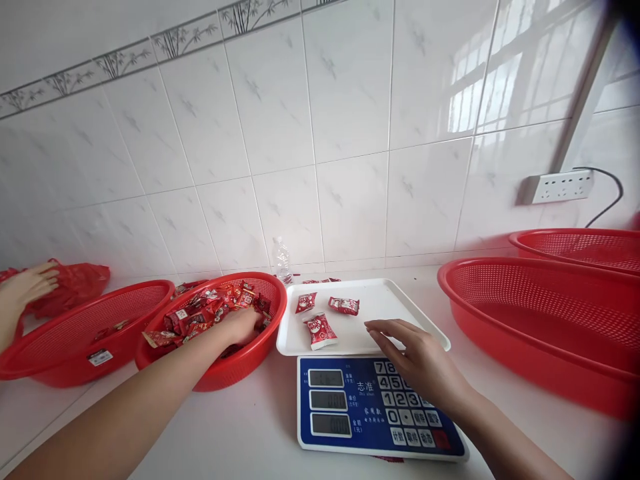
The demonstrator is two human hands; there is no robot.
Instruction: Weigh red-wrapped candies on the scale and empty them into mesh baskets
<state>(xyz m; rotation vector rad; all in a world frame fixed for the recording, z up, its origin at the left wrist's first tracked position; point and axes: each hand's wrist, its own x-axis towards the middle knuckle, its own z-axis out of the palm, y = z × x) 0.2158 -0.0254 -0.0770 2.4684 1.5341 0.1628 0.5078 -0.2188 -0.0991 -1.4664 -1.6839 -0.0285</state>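
My left hand [242, 325] reaches into a red plastic basket [215, 380] heaped with red wrapped snack packets [193, 317]. Its fingers are hidden among the packets, so what they hold does not show. Over the right side of a white scale tray [383, 300], my right hand [405, 343] hovers palm down, empty, its fingers stretched out toward the left. Several snacks lie on that tray: a packet in front [320, 331], another at the back left [306, 303], and one to the right [344, 306]. The blue scale panel [363, 400] sits below, partly covered by my right hand.
A red basket [90, 360] with a few packets stands at the left; a co-worker's hand [33, 287] touches a red bag [75, 287] behind it. At the right are two red baskets [530, 360]. A clear bottle [281, 259] and a power strip [560, 187] are by the wall.
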